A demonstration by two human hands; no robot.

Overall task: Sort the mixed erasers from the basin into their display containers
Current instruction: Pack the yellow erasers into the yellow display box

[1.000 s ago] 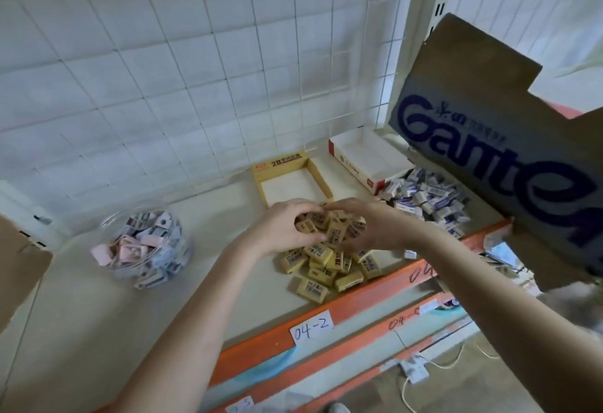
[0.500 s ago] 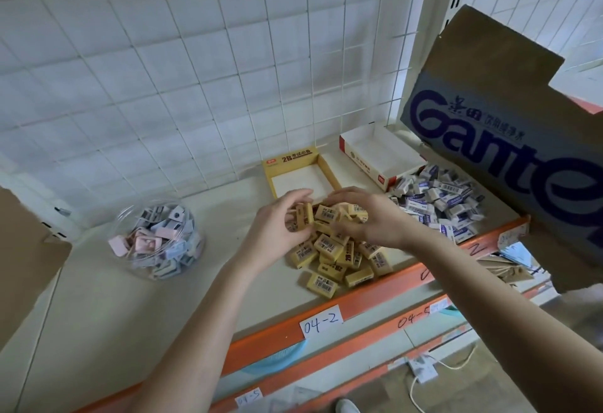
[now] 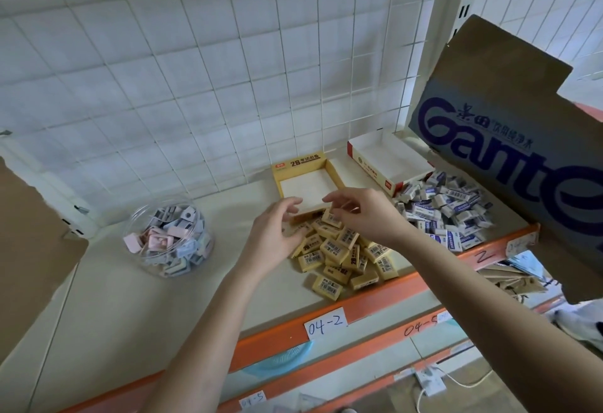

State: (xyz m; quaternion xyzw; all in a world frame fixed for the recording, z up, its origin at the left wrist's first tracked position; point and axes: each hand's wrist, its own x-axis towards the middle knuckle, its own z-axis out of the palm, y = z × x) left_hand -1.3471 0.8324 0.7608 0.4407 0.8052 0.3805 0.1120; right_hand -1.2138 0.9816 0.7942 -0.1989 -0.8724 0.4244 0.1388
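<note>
A pile of yellow erasers [image 3: 339,256] lies on the shelf in front of an empty yellow display box [image 3: 303,184]. My left hand [image 3: 277,233] hovers at the pile's left edge with its fingers spread and nothing in them. My right hand [image 3: 365,213] is over the pile's back by the box's front edge, fingers loosely extended, and one yellow eraser [image 3: 332,218] lies just under them. To the right, a heap of white-and-blue erasers [image 3: 447,210] sits before an empty red-and-white box [image 3: 391,158]. A clear jar [image 3: 169,239] at left holds pastel erasers.
A big cardboard carton [image 3: 509,138] overhangs the shelf's right end. A wire grid [image 3: 195,69] backs the shelf. The orange front rail [image 3: 375,298] carries a label "04-2" [image 3: 324,324]. Something light blue [image 3: 280,357] shows below the rail. Brown cardboard [image 3: 29,249] stands at left.
Both hands were cupped together around a clump of yellow erasers. They have since parted and moved back toward the yellow box's front edge, with the erasers lying on the pile.
</note>
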